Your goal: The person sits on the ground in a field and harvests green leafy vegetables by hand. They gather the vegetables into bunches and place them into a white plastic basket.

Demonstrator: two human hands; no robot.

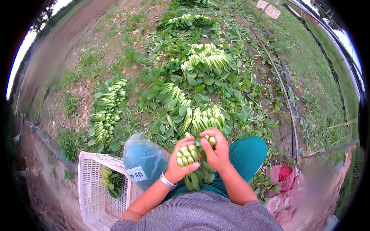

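Note:
In my left hand is a bunch of bok choy, its pale stem ends facing up and its leaves hanging down over my lap. A few more bok choy heads are gripped in my right hand, close beside that bunch. Just beyond my hands lies a row of bok choy with the white stems towards me. Farther off, another pile of bok choy rests on the leafy ground. A separate long row of bok choy lies to the left.
A white plastic crate at my left holds a tied bok choy bundle. A clear plastic bag covers my left knee. Pink sacking lies at right, near a thin pole. Another crate stands far back.

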